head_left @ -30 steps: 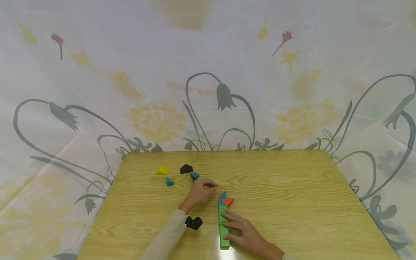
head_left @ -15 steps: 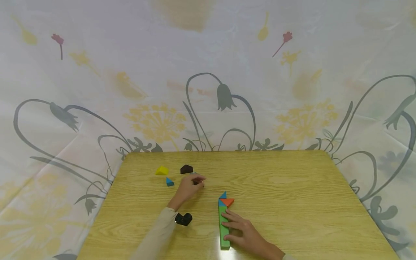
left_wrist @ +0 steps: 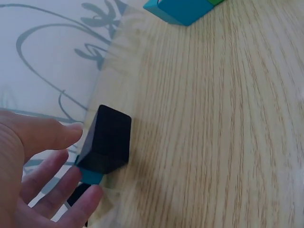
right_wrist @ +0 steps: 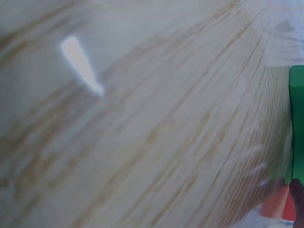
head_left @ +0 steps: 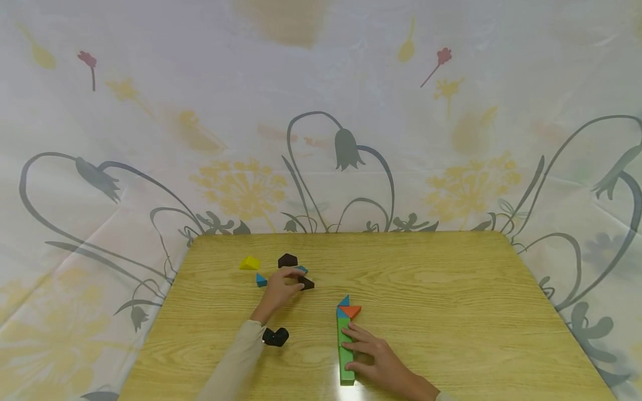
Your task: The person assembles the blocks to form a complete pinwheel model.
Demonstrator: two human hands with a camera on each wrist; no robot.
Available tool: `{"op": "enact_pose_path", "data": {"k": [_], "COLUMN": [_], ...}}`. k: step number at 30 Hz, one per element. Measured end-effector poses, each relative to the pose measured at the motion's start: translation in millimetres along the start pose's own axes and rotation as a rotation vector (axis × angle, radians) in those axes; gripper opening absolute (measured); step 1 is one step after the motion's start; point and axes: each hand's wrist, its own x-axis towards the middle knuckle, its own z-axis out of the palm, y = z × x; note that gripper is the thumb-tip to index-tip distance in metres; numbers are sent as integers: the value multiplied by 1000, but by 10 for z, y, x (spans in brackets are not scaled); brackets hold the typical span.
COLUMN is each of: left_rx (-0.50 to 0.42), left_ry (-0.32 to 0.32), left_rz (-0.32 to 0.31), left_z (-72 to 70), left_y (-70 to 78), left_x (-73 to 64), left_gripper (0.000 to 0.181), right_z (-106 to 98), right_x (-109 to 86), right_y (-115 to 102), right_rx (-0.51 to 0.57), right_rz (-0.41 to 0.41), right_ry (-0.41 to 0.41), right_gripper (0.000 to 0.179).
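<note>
My left hand (head_left: 281, 287) reaches over the left part of the table, thumb and fingers apart beside a small black block (head_left: 306, 284). In the left wrist view, the fingertips come right at the edge of that black block (left_wrist: 110, 140), the thumb on one side of it. A blue block (head_left: 302, 269) shows just behind, partly covered by the hand. My right hand (head_left: 378, 356) lies with extended fingers against a row of green blocks (head_left: 346, 365). At the row's far end sit two blue triangles (head_left: 344, 301) and an orange-red triangle (head_left: 352, 311).
Behind the left hand stand a dark brown block (head_left: 287, 260) and a yellow block (head_left: 249, 263). A small blue wedge (head_left: 261, 280) lies left of it. A black wrist-worn device (head_left: 276, 337) sticks out by the left sleeve. A patterned sheet (head_left: 321, 111) hangs past the table's far edge.
My left hand has moved left and slightly away from me, from near the blue triangles to the black block, which now shows beside its fingers. The right hand has stayed put.
</note>
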Motion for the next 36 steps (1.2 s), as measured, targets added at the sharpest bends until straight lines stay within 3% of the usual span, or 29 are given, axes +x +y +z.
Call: {"op": "enact_pose_path", "data": {"k": [6, 14, 27, 36], "left_rx": [-22, -98, 69, 108], "left_ry": [22, 28, -16, -140], "left_rz": [-30, -15, -4, 49], "left_z": [-6, 23, 116, 139], "left_y": [-75, -142, -146, -114], "left_x": [-3, -4, 9, 64], "left_gripper": [25, 26, 29, 47], "right_z": [2, 8, 11, -2], "right_x": [0, -8, -17, -5], "right_y": [0, 14, 23, -4], "right_rx": [-2, -6, 3, 7], "right_rz": [-3, -13, -3, 4], "right_ry": [2, 7, 7, -3], "right_gripper": [41, 40, 41, 41]}}
